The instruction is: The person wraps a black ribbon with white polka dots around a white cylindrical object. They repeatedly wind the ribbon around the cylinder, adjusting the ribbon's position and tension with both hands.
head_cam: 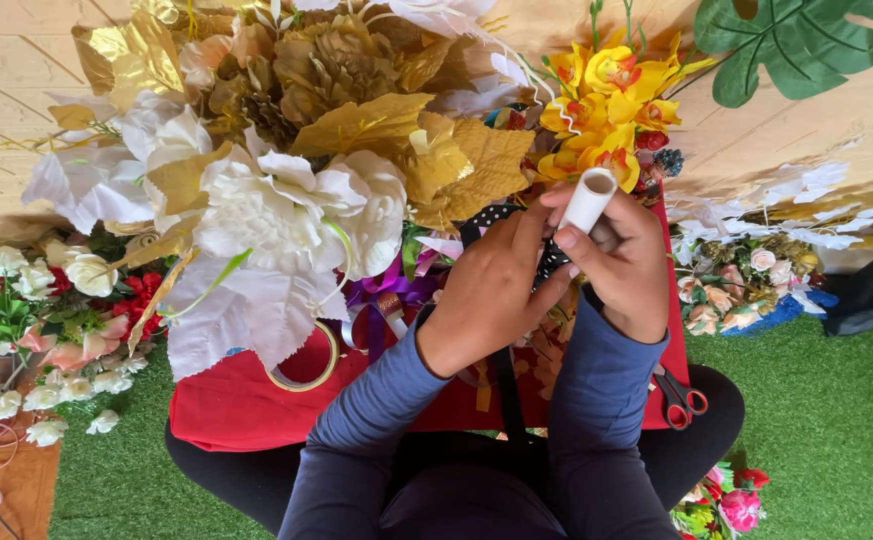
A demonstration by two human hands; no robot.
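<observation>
From the head camera, your right hand (pixel 625 262) sits just right of centre, fingers curled shut around a white tube (pixel 590 198) that pokes up toward twelve o'clock out of your fist. Your left hand (pixel 487 300) lies just beside it at its nine o'clock, touching it, fingers closed and pinching a black dotted ribbon (pixel 502 212) that runs between the two hands; a black strip hangs down from there toward six o'clock. Both sleeves are dark blue.

Under your hands is a red cloth (pixel 237 405) spread over your lap. At nine o'clock from your left hand, a ring of tape (pixel 307 375) lies on that cloth, partly under the white flowers (pixel 277 215). Those flowers fill the ten o'clock area, with gold leaves (pixel 427 150) above and to their right. Yellow flowers (pixel 607 105) stand at twelve o'clock from the tube, just behind it. Purple ribbon (pixel 392 290) shows near your left wrist. Red-handled scissors (pixel 679 398) rest on the cloth's edge at four o'clock from your right hand. Green turf (pixel 827 420) covers the floor around you.
</observation>
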